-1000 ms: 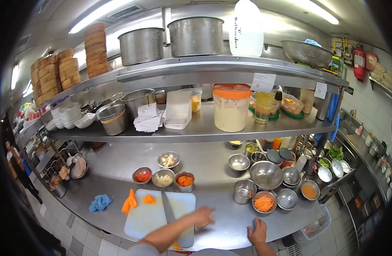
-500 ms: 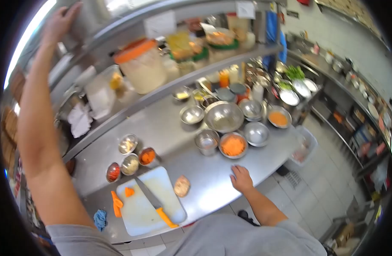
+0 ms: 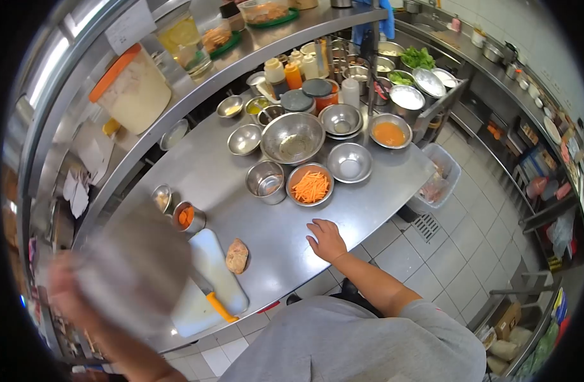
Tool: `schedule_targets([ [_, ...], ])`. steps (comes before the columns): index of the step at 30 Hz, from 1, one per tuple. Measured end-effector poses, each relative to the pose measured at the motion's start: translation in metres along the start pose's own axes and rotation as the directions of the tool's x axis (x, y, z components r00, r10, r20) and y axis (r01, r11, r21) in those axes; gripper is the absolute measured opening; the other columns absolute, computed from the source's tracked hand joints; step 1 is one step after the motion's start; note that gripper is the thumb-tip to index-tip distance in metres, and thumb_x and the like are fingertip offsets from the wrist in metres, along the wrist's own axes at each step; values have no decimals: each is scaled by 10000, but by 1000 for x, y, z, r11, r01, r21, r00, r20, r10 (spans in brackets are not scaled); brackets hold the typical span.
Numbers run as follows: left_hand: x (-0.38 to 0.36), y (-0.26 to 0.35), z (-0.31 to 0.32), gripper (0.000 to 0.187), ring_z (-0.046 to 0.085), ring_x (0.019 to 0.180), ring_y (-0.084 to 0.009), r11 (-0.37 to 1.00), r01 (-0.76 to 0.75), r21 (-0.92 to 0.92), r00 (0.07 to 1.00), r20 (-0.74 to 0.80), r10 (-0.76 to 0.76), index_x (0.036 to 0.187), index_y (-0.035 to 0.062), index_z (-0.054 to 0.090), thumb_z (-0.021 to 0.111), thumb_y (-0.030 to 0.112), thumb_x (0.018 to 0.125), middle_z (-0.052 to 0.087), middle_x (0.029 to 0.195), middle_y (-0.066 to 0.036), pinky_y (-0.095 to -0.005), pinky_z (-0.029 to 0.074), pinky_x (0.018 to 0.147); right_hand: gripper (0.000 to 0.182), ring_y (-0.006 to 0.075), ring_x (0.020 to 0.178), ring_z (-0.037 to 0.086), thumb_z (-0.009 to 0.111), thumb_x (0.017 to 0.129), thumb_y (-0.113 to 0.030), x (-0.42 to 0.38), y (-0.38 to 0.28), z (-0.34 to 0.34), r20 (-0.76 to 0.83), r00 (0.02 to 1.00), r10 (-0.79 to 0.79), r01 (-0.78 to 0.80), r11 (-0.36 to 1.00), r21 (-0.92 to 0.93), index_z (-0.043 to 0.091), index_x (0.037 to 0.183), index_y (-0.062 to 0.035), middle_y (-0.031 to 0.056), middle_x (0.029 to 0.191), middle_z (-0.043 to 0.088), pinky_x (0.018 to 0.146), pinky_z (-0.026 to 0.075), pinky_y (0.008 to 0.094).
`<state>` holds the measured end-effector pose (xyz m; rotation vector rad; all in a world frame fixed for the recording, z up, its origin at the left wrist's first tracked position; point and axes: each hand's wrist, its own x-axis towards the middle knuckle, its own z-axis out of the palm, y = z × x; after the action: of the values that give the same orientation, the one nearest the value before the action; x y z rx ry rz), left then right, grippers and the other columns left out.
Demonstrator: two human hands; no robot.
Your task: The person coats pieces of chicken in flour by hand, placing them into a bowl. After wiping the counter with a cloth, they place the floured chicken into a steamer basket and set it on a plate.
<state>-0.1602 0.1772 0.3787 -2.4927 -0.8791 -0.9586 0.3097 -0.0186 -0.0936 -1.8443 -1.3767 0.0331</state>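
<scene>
Pot (image 3: 136, 274) is coming down over cutting board (image 3: 225, 290), left hand (image 3: 69, 286) grasping it. Open right hand (image 3: 327, 240) is resting near bench (image 3: 273, 248) front edge; label (image 3: 130, 27) unreadable.

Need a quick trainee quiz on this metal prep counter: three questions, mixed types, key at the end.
1. Multiple choice. The yellow-orange-handled steel knife lies on:
A) the white rectangular cutting board
B) the tiled floor
C) a wooden tray

2. True or false. The lumpy pale-brown item lies on the shiny steel counter, beside the cutting board.

3. Short answer. Which of the person's hands holds the large, motion-blurred grey vessel?

Key: 1 A; 2 true; 3 the left hand.
</scene>
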Motion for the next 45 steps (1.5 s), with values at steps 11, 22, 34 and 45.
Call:
schedule_targets([
  [11,-185,293,281,458,545,609,-225,940,117,-321,987,146,-73,606,159,554,911,435,532,534,607,10,-367,400,628,265,339,1060,590,691,836,-123,188,-16,-45,-183,912,-366,371,929,-9,691,1099,-87,119,1149,638,902,485,449],
  [22,-222,304,288,417,525,643,-204,952,212,-220,949,279,-147,643,196,529,873,389,512,472,647,14,-375,346,638,589,430,1411,370,585,850,-148,316,172,-29,-302,939,163,-317,754,-576,480,1393,56,270,1477,444,1192,234,545],
  [34,-196,281,309,395,528,639,-205,966,176,-188,955,271,-121,641,180,516,848,374,549,481,650,12,-378,344,635,274,389,989,668,766,765,-213,320,194,-101,638,743,201,194,848,-493,756,1002,-76,208,1056,705,877,522,461],
  [45,-191,285,290,457,558,980,-294,889,307,-339,935,280,-216,1018,123,619,849,339,686,590,1042,-85,-430,410,858,273,276,981,666,575,980,-196,312,258,-162,-266,963,52,-4,984,176,694,1106,14,145,1057,714,919,482,347],
])
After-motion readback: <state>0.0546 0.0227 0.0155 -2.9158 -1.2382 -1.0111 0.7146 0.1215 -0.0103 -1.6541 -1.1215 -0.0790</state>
